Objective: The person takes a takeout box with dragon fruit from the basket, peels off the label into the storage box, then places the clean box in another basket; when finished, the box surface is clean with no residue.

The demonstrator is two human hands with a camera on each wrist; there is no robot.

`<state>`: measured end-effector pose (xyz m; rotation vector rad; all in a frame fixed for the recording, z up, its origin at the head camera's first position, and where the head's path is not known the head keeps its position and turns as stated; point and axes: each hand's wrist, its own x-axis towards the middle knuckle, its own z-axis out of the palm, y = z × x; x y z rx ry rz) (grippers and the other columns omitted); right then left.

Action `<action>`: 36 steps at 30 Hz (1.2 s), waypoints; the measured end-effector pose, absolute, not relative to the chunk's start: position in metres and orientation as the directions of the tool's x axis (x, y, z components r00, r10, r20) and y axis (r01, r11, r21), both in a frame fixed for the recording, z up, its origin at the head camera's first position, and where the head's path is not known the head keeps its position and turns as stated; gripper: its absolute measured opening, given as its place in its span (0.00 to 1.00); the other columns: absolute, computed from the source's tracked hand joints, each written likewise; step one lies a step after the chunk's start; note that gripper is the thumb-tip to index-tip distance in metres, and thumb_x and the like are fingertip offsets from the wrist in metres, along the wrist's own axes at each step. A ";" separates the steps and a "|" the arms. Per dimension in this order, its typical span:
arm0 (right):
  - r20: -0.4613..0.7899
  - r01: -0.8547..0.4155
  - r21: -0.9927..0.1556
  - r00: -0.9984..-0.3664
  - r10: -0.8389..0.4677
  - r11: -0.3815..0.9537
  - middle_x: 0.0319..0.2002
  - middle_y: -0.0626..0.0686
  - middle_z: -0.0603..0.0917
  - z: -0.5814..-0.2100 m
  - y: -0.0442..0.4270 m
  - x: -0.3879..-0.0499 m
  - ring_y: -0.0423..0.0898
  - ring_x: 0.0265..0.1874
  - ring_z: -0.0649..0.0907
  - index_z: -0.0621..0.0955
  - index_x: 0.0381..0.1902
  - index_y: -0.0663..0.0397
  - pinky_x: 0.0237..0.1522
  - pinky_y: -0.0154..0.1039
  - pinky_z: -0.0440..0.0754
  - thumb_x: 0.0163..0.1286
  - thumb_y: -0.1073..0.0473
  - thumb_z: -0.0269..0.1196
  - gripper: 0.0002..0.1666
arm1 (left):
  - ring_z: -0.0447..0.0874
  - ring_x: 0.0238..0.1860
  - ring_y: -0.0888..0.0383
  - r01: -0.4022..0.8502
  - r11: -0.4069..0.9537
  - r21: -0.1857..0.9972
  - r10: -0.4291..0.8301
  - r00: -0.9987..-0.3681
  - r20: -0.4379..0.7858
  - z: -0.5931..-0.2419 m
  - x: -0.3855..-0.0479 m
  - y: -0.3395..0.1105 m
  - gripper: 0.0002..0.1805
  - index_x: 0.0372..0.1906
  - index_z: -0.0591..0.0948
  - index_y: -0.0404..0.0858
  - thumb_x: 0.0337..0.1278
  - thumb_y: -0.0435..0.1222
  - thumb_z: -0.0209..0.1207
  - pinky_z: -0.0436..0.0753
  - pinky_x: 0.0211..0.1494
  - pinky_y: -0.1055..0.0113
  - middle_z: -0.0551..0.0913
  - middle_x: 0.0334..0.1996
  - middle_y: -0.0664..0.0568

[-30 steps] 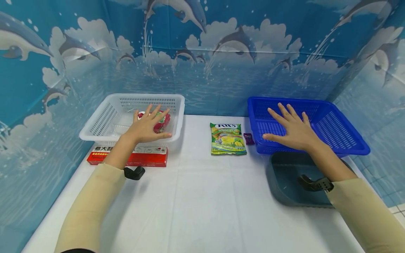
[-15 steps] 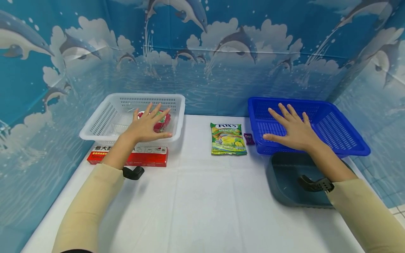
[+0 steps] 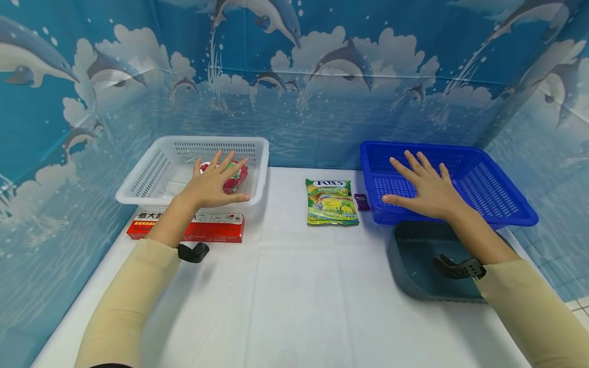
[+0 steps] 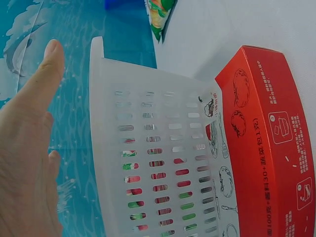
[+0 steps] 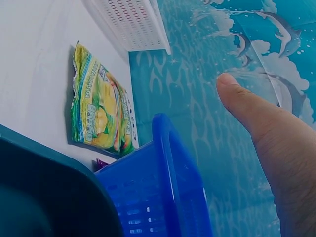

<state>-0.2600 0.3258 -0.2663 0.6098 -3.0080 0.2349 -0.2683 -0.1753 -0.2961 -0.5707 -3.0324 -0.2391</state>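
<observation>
My left hand [image 3: 209,188] hovers over the front of a white slotted basket [image 3: 131,186], fingers spread and holding nothing. Inside that basket lie a red and green package [image 3: 239,179], partly hidden by the hand, and something clear. My right hand [image 3: 430,191], also spread and bare, is above the front of a blue basket [image 3: 501,204]. A red box [image 3: 213,232] with printed drawings lies against the white basket's front; the left forearm crosses it. Between the baskets, a green and yellow FOX'S candy bag [image 3: 331,202] lies flat. Beside it is a small purple packet [image 3: 362,202].
A dark teal bin [image 3: 414,281] stands in front of the blue basket, under the right forearm. A white cloth [image 3: 294,301] covers the table. Dolphin-print curtains [image 3: 303,122] hang behind and along both sides.
Almost nothing differs. The left forearm has shifted very slightly to the left; both hands stay spread over the baskets, and the objects have not moved.
</observation>
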 end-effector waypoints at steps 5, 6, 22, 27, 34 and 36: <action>0.101 -0.399 -0.140 -0.916 -0.388 0.906 0.77 0.61 0.37 -0.267 0.326 -0.260 0.62 0.74 0.33 0.44 0.79 0.40 0.62 0.69 0.22 0.63 0.26 0.55 0.57 | 0.27 0.76 0.45 0.366 0.920 0.142 0.359 -0.931 0.075 -0.295 -0.267 -0.175 0.53 0.78 0.46 0.60 0.50 0.71 0.54 0.26 0.67 0.32 0.38 0.78 0.50; 0.101 -0.401 -0.141 -0.915 -0.389 0.905 0.77 0.61 0.37 -0.266 0.326 -0.260 0.61 0.74 0.33 0.44 0.79 0.40 0.62 0.69 0.22 0.63 0.26 0.55 0.57 | 0.27 0.76 0.45 0.366 0.920 0.142 0.358 -0.931 0.075 -0.295 -0.267 -0.175 0.53 0.78 0.46 0.60 0.50 0.71 0.54 0.27 0.67 0.32 0.38 0.78 0.50; 0.097 -0.401 -0.148 -0.916 -0.390 0.904 0.77 0.61 0.37 -0.266 0.324 -0.259 0.63 0.74 0.35 0.44 0.79 0.40 0.63 0.69 0.22 0.63 0.27 0.56 0.57 | 0.26 0.76 0.47 0.364 0.919 0.149 0.356 -0.931 0.077 -0.298 -0.265 -0.178 0.53 0.78 0.47 0.60 0.50 0.71 0.54 0.26 0.67 0.32 0.39 0.78 0.49; 0.099 -0.405 -0.141 -0.914 -0.394 0.903 0.77 0.62 0.39 -0.265 0.322 -0.258 0.63 0.74 0.35 0.44 0.79 0.40 0.63 0.69 0.22 0.63 0.27 0.56 0.57 | 0.26 0.76 0.46 0.358 0.923 0.143 0.349 -0.933 0.086 -0.298 -0.261 -0.181 0.53 0.78 0.47 0.60 0.49 0.72 0.52 0.26 0.67 0.32 0.38 0.78 0.50; 0.124 -0.422 -0.150 -0.905 -0.406 0.894 0.77 0.60 0.38 -0.263 0.312 -0.250 0.59 0.74 0.33 0.45 0.79 0.40 0.63 0.69 0.22 0.63 0.27 0.57 0.57 | 0.30 0.76 0.43 0.357 0.924 0.138 0.339 -0.931 0.137 -0.302 -0.246 -0.186 0.53 0.78 0.49 0.57 0.49 0.71 0.53 0.29 0.68 0.32 0.40 0.78 0.50; 0.145 -0.428 -0.159 -0.902 -0.408 0.890 0.77 0.59 0.39 -0.263 0.307 -0.245 0.58 0.74 0.33 0.46 0.79 0.40 0.64 0.68 0.22 0.62 0.27 0.57 0.57 | 0.31 0.76 0.43 0.353 0.925 0.143 0.331 -0.931 0.153 -0.305 -0.241 -0.188 0.53 0.78 0.50 0.57 0.49 0.71 0.54 0.30 0.68 0.32 0.39 0.78 0.50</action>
